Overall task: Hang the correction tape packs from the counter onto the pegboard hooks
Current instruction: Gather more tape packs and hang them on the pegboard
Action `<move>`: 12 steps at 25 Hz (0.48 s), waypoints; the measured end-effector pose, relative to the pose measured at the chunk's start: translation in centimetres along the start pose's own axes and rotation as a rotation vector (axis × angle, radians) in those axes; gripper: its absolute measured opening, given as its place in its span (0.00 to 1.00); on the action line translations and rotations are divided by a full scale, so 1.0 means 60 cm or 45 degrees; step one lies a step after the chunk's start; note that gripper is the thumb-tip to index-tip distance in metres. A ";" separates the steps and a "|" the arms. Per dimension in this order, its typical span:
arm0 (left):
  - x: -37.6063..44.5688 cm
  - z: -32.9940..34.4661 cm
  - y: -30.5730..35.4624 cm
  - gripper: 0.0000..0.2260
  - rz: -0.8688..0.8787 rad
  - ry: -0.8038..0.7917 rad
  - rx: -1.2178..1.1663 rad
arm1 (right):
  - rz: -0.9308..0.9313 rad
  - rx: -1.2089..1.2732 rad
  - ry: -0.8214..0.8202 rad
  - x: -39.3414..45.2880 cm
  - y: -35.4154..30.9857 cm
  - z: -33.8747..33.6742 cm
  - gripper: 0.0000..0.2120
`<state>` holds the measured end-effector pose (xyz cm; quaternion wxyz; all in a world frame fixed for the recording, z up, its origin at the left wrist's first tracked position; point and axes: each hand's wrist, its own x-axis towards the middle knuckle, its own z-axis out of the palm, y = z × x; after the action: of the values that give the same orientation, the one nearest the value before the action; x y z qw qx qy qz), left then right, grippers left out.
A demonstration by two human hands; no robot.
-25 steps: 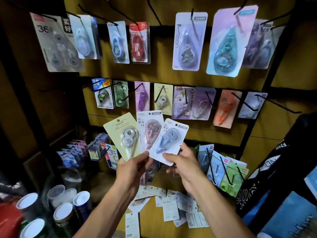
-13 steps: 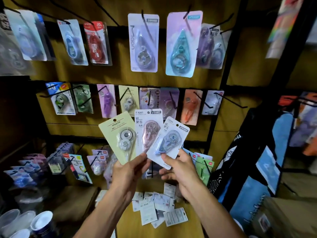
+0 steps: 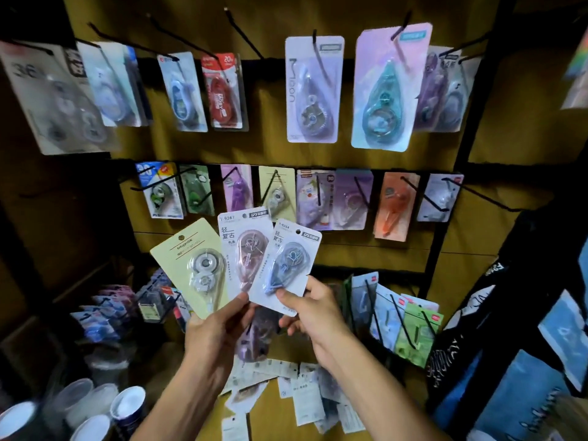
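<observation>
Three correction tape packs are fanned out in front of the pegboard [image 3: 366,256]. My left hand [image 3: 216,332] grips the bottoms of the pale yellow pack [image 3: 194,265] and the pink pack [image 3: 245,249]. My right hand [image 3: 311,313] pinches the lower edge of the blue pack [image 3: 286,265], which overlaps the pink one. Several more packs lie face down on the counter [image 3: 270,412] below my hands. Black hooks [image 3: 241,36] jut out of the board; two at the top middle are bare.
Rows of hung packs fill the board, among them a large teal pack [image 3: 385,90] at the top and an orange pack [image 3: 394,205] in the middle row. Cups [image 3: 127,405] stand at the lower left. Dark bags [image 3: 525,313] hang on the right.
The view swung right, then back left. Both hands still hold the same fanned packs; the blue pack has slid slightly further out to the right.
</observation>
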<state>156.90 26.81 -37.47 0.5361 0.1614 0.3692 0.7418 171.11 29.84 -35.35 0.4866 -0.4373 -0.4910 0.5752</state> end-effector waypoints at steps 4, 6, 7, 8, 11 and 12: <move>0.037 -0.081 0.073 0.18 0.019 0.090 -0.040 | 0.091 0.014 -0.130 0.028 0.017 0.119 0.07; 0.060 -0.111 0.100 0.17 0.051 0.119 -0.031 | 0.117 0.017 -0.174 0.046 0.023 0.164 0.07; 0.073 -0.122 0.110 0.17 0.088 0.156 -0.019 | 0.123 0.017 -0.184 0.055 0.025 0.179 0.07; 0.085 -0.130 0.118 0.16 0.120 0.188 -0.014 | 0.127 0.016 -0.186 0.065 0.027 0.191 0.07; 0.120 -0.142 0.129 0.17 0.159 0.184 -0.004 | 0.145 0.005 -0.176 0.094 0.031 0.212 0.06; 0.129 -0.140 0.128 0.17 0.158 0.184 0.006 | 0.149 0.007 -0.175 0.102 0.031 0.212 0.06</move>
<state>143.46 29.56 -38.82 0.4608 0.1313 0.3978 0.7824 157.48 34.03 -35.62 0.4187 -0.4233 -0.4952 0.6327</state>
